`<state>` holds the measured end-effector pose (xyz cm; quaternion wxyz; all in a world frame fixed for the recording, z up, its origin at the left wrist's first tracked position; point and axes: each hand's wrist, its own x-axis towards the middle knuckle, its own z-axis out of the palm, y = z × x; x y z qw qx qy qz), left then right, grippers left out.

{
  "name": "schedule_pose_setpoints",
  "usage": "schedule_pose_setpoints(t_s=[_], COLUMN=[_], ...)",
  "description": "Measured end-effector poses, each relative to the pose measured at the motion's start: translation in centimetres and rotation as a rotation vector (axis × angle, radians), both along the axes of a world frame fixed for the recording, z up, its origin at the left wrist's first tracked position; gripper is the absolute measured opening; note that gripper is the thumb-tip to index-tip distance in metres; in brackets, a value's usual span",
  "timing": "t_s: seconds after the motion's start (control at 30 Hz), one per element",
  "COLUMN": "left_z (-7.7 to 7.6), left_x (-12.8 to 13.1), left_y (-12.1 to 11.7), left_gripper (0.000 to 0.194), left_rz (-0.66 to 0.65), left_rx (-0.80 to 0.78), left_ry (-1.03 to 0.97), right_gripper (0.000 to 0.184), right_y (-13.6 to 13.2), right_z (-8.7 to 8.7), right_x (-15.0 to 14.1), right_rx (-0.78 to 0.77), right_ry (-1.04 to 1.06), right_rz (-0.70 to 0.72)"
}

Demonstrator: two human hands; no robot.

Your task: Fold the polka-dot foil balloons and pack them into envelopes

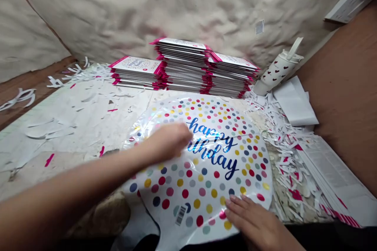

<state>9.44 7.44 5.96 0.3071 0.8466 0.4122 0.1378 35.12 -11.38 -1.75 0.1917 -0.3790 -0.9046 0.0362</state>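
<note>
Pressing flat on a polka-dot foil "happy birthday" balloon [203, 172], fingers apart, the right hand [253, 219]; left hand [167, 141] bunched on the foil, grip unclear. Balloon lying on the desk [73, 125], white paper shreds [282, 153] just beside, stacked balloon packets [184, 66] beyond, against crumpled sheeting [176, 4].

Packet stacks [184, 68] block ahead — (shreds [284, 153] right)

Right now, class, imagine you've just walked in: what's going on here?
A person is handling a round foil balloon printed with "happy birthday" and coloured dots. It lies on a littered table. Their left hand is on the balloon's upper part, and their right hand rests flat near its lower edge. Behind it stand stacks of pink-edged packets. To the right are paper scraps and a heart-print bottle.
</note>
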Motion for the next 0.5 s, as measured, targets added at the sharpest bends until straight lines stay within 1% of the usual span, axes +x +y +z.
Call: schedule_pose_setpoints(t_s=[0.03,0.07,0.1,0.13,0.17,0.2,0.23,0.33,0.37,0.4,0.43,0.47,0.5], left_z=[-0.7,-1.4,-2.1,-2.8,-3.4,-3.9,-4.2,-4.4,-4.3,-4.2,-3.9,-3.7,-3.3], left_x=[0.5,0.8,0.9,1.0,1.0,0.9,0.8,0.7,0.8,1.1,1.3,1.7,2.0], left_y=[-3.9,-7.4,-10.2,-12.3,-13.6,-14.1,-14.0,-11.7,-10.7,-9.8,-9.1,-8.5,-8.2], left_gripper=[0.014,0.017,0.017,0.017,0.018,0.018,0.018,0.010,0.010,0.013,0.017,0.021,0.022], left_rz=[-0.280,-0.447,-0.520,-0.526,-0.508,-0.469,-0.422,-0.266,-0.229,-0.201,-0.181,-0.167,-0.159], left_rx=[-0.050,-0.065,-0.043,0.000,0.001,-0.022,-0.079,-0.362,-0.470,-0.569,-0.641,-0.671,-0.649], left_ry=[0.054,0.079,0.088,0.097,0.094,0.087,0.078,0.062,0.068,0.079,0.089,0.096,0.100], right_gripper=[0.042,0.041,0.040,0.040,0.039,0.038,0.036,0.028,0.023,0.024,0.035,0.051,0.062], right_y=[0.0,0.1,0.1,0.1,0.1,0.0,0.0,0.0,0.2,0.5,0.8,1.2,1.6], right_z=[0.4,0.8,1.2,1.6,1.9,2.0,2.1,2.7,3.1,3.5,4.0,4.5,4.8], right_x=[-0.2,-0.4,-0.5,-0.6,-0.6,-0.7,-0.6,-0.4,-0.3,-0.3,-0.5,-0.9,-1.4], right_rx=[-0.055,-0.118,-0.184,-0.232,-0.258,-0.275,-0.295,-0.407,-0.469,-0.537,-0.598,-0.644,-0.664], right_ry=[0.069,0.131,0.174,0.205,0.232,0.253,0.268,0.289,0.281,0.265,0.246,0.220,0.188], right_rz=[-0.018,-0.038,-0.062,-0.083,-0.097,-0.108,-0.114,-0.127,-0.132,-0.134,-0.136,-0.145,-0.173])
